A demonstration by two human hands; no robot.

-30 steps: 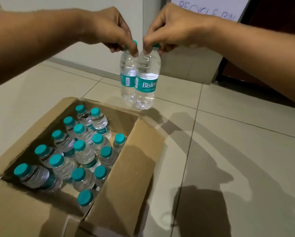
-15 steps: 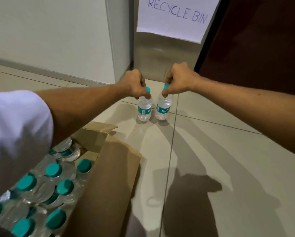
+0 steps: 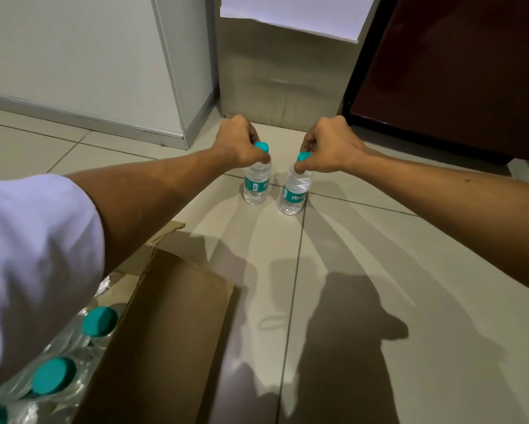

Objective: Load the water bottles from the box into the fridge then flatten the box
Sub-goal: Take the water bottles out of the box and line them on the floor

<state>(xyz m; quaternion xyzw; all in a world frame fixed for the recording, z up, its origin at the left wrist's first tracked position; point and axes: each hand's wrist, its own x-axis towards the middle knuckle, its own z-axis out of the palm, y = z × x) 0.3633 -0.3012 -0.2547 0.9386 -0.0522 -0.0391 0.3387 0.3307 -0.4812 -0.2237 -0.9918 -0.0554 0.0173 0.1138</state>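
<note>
At the lower left of the frame, the open cardboard box (image 3: 165, 325) holds plastic-wrapped water bottles with teal caps (image 3: 99, 321). Above it, at centre, two Bisleri bottles stand upright on the tiled floor (image 3: 379, 270), near but apart. The left hand (image 3: 238, 145) pinches the left bottle (image 3: 256, 186) at its neck; the right hand (image 3: 330, 148) grips the right bottle (image 3: 294, 194) likewise. Behind them stands a tall cardboard bin (image 3: 275, 71) bearing a white paper sign (image 3: 290, 13).

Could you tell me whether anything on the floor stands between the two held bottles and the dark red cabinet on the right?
Nothing visible does. The left bottle and right bottle stand on bare tiled floor, and only open tile lies between them and the dark red cabinet.
</note>
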